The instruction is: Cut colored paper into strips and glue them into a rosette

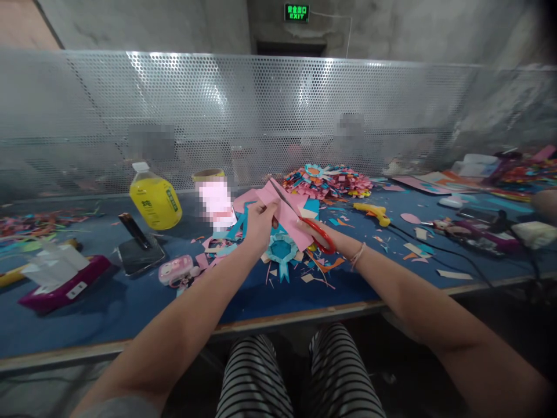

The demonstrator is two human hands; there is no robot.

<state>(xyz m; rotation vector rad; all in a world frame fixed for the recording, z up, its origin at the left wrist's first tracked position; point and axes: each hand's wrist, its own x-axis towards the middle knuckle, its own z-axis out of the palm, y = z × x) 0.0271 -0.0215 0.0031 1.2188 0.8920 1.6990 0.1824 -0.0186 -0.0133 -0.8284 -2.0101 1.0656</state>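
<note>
Pinched in my left hand (261,223) is a sheet of pink paper (292,223), held up above the table. My right hand (324,232) is closed round the red handles of a pair of scissors (319,235). The scissor blades lie across the pink paper, pointing up and to the left. Just below both hands, a light blue paper rosette (281,249) with ribbon tails lies on the blue table. Paper scraps in pink, orange, blue and cream are scattered around it.
Behind my hands is a heap of colourful paper rosettes (328,181). A yellow glue gun (372,212) with a black cord lies to the right. Leftward are a yellow bottle (155,200), a black phone stand (140,252) and a purple tissue pack (65,284). A perforated metal screen (243,110) borders the back.
</note>
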